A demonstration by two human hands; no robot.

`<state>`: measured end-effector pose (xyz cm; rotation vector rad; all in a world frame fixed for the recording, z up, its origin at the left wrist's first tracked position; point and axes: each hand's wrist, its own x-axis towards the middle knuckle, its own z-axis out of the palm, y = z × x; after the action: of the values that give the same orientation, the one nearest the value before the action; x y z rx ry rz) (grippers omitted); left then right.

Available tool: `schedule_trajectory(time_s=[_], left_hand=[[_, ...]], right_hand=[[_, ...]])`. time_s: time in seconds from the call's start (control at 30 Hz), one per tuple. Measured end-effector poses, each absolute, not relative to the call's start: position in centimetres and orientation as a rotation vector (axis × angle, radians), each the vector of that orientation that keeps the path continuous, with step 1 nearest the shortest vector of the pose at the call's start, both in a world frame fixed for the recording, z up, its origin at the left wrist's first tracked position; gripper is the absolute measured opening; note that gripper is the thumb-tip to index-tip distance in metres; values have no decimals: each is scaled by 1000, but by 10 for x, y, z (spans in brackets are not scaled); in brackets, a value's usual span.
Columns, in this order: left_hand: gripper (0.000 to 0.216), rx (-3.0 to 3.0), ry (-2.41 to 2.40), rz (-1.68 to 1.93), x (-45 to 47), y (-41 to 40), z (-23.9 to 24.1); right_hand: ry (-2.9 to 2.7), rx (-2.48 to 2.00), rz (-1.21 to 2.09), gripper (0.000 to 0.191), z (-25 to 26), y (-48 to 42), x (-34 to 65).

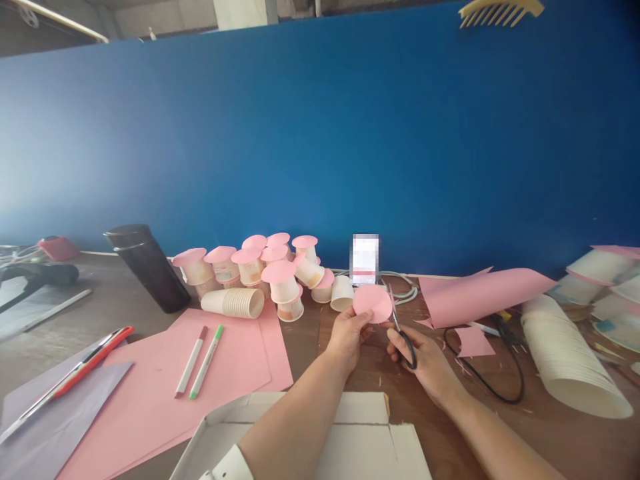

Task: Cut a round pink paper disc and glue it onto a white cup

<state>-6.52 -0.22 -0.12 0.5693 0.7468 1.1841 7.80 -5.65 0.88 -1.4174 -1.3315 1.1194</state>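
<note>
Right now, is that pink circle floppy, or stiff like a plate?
Probably in between: pinched at its edge by the left hand, the pink circle stands flat, so it seems fairly stiff for paper. It looks thin and light, so squeezing would likely crease it.

A craft workspace. Flat pink paper sheets [150, 400], pink-capped white paper cups [250, 265] and two white marker pens [206, 362] cover a brown wooden table [305, 340].

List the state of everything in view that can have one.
Round pink paper disc, cut out, pinched in left hand.
Black-handled steel scissors, in right hand, blades at disc's edge, open or shut unclear.
Black cylindrical flask, standing, lid on.
Nested white paper cups, lying sideways.
White cardboard box, open.
Two white marker pens, capped.
</note>
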Motion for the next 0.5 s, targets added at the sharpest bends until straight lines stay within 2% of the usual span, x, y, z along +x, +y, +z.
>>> schedule_trajectory(time_s=[0.5], left_hand=[[33,562,753,1180,-65,-3,1]], right_hand=[[-1352,-1428,1094,47,9,-56,78]])
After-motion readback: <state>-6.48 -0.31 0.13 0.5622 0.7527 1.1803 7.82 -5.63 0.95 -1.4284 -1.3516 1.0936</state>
